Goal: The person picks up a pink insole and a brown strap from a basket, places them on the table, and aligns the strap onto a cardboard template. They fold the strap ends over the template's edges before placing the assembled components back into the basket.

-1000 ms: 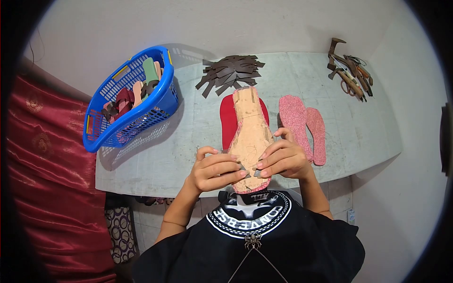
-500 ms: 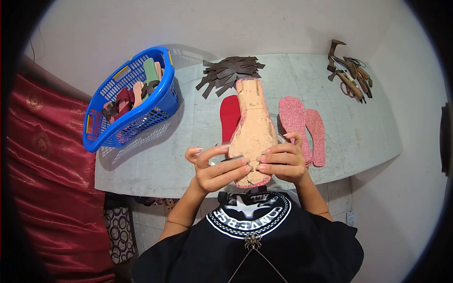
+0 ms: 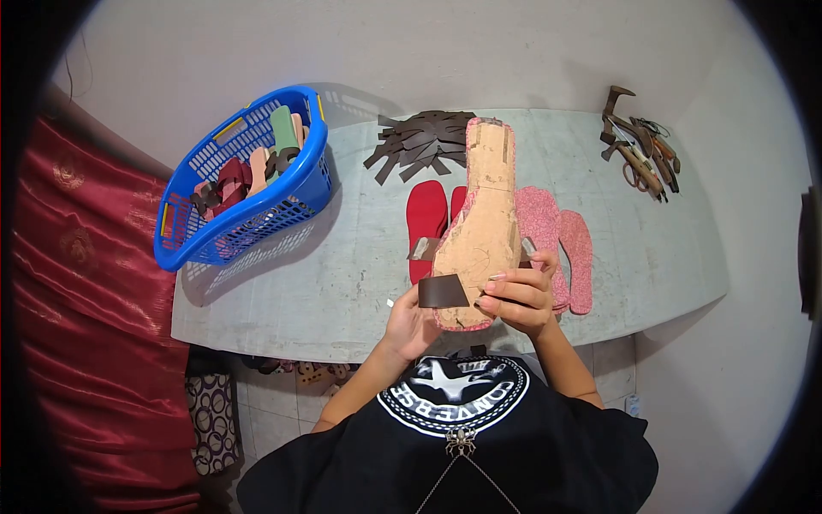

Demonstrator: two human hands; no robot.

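Observation:
Held up over the table is a sandal insole [image 3: 479, 231], its tan underside facing me, its pink rim showing, and its wide end towards me. A dark brown strap [image 3: 443, 291] lies across its lower left edge, the free end loose over the underside. Farther up, grey strap ends stick out at both sides. My right hand [image 3: 521, 300] is closed on the right edge, fingertips on the underside. At the lower left edge, my left hand [image 3: 409, 327] is curled round the insole, its fingers hidden behind insole and strap.
Red insoles [image 3: 425, 214] and pink patterned insoles [image 3: 575, 257] lie on the table [image 3: 360, 291]. Behind them is a pile of dark brown strips [image 3: 415, 141]. A blue basket [image 3: 312, 163] with sandal parts stands left; hand tools [image 3: 642, 154] lie at the back right.
My left fingers have left the underside and moved behind the insole. The strap end now shows uncovered. The insole has shifted slightly right and away, showing more of the red insoles.

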